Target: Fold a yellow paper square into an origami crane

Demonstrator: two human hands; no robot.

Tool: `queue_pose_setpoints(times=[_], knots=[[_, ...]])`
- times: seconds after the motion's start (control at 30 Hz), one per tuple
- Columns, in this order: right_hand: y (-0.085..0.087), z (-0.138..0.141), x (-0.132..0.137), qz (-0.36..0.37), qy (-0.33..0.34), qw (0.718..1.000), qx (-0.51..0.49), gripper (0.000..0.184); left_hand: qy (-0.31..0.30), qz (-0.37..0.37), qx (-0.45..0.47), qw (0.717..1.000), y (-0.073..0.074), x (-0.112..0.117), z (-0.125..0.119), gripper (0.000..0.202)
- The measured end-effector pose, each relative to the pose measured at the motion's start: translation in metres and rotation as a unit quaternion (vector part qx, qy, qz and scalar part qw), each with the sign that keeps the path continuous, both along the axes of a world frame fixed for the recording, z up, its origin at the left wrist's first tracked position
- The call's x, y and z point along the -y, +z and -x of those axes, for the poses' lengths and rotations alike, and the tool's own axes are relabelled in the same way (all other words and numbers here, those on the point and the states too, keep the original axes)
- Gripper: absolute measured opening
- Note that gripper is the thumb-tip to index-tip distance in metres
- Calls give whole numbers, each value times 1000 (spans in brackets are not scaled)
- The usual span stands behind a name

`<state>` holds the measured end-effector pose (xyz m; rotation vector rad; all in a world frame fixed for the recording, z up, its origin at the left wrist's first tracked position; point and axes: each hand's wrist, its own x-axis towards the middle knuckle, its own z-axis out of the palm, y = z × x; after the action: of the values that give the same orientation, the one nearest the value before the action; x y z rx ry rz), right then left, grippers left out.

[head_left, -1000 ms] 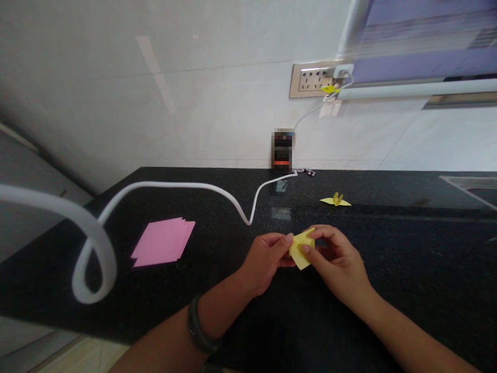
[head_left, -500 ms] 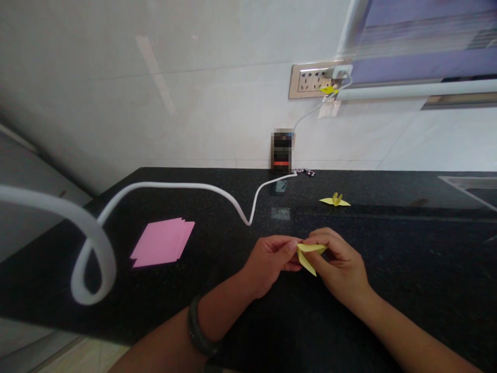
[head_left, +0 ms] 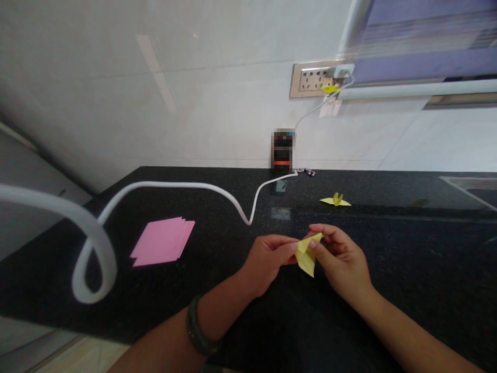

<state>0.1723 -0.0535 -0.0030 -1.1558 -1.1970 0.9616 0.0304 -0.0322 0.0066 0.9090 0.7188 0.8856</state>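
Observation:
A small folded yellow paper (head_left: 306,256) is held just above the black countertop (head_left: 407,259), pinched from both sides. My left hand (head_left: 267,261) grips its left edge with thumb and fingers closed. My right hand (head_left: 341,259) pinches its upper right flap, fingers curled round it. A dark band sits on my left wrist (head_left: 198,331).
A stack of pink paper squares (head_left: 163,241) lies to the left. A finished yellow folded figure (head_left: 336,200) rests farther back. A white cable (head_left: 174,186) loops across the counter to a dark device (head_left: 282,153) against the wall, below a socket strip (head_left: 314,80).
The yellow paper has turned in my fingers: broad face a second ago, then edge-on, now a flap raised by my right hand. Both hands stay in place.

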Motion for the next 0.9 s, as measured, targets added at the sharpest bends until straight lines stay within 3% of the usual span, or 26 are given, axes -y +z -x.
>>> queue_pose_setpoints(times=[0.13,0.3,0.5,0.73,0.9], knots=[[-1,-1,0,14,-1,998,53,21,10,13,-30,999,-2,-1,0,24],[1,-2,2,-49,7,991,123,20,-12,25,-11,1000,-1,0,1,26],[1,-3,1,-41,6,992,119,21,-31,37,-23,999,-1,0,2,27],[-1,-2,-1,9,-10,998,54,19,-19,-22,-87,996,-2,1,2,27],[6,-3,-1,-41,73,992,97,15,-35,-82,-156,984,-8,1,4,25]])
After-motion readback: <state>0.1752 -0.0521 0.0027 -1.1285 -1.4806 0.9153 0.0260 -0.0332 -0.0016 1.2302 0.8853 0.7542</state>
